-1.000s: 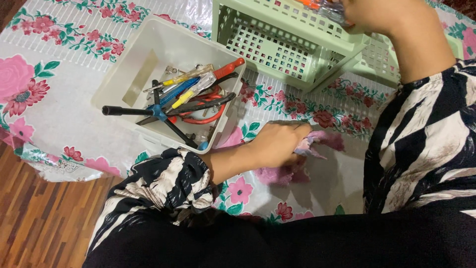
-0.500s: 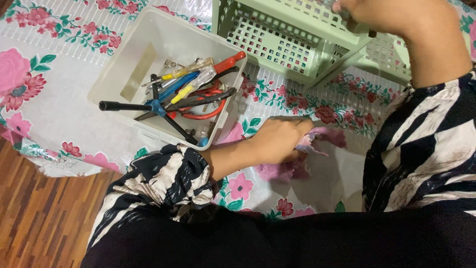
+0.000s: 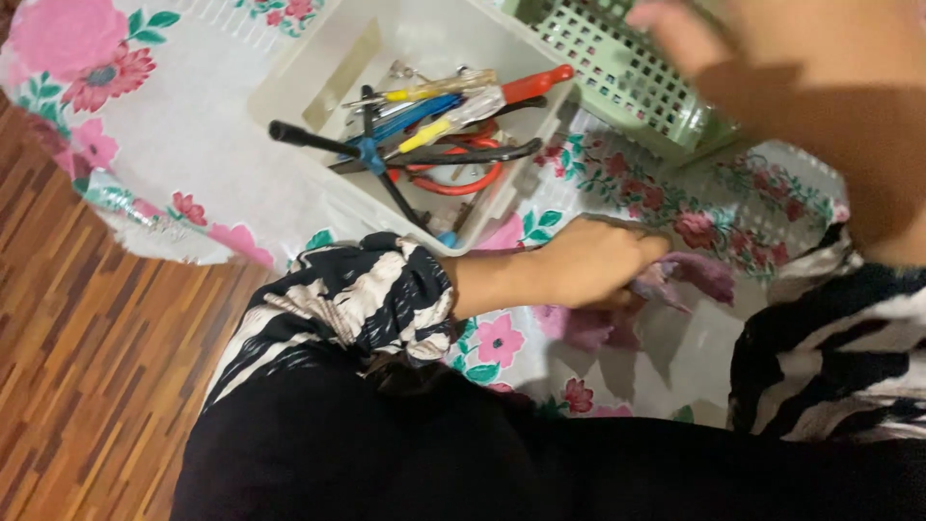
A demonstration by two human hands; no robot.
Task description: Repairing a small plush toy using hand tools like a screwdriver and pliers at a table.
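My left hand (image 3: pixel 588 265) is closed on a crumpled purple cloth (image 3: pixel 690 278) that lies on the floral plastic tablecloth (image 3: pixel 183 145). Its sleeve is black and white. My right hand (image 3: pixel 762 48) is blurred at the top right, over the pale green lattice basket (image 3: pixel 617 72); whether it holds anything cannot be made out. A cream plastic bin (image 3: pixel 309 77) stands just beyond my left wrist, filled with several hand tools (image 3: pixel 434 130): screwdrivers, red-handled pliers and a black cross wrench.
The table edge runs along the left, with a brown wooden floor (image 3: pixel 87 338) below it. My dark lap fills the bottom of the view. The green basket sits tipped behind the bin.
The view has swung left and closer, so bin and basket sit further right and higher. My right arm now looms large and blurred. My left hand stays on the cloth.
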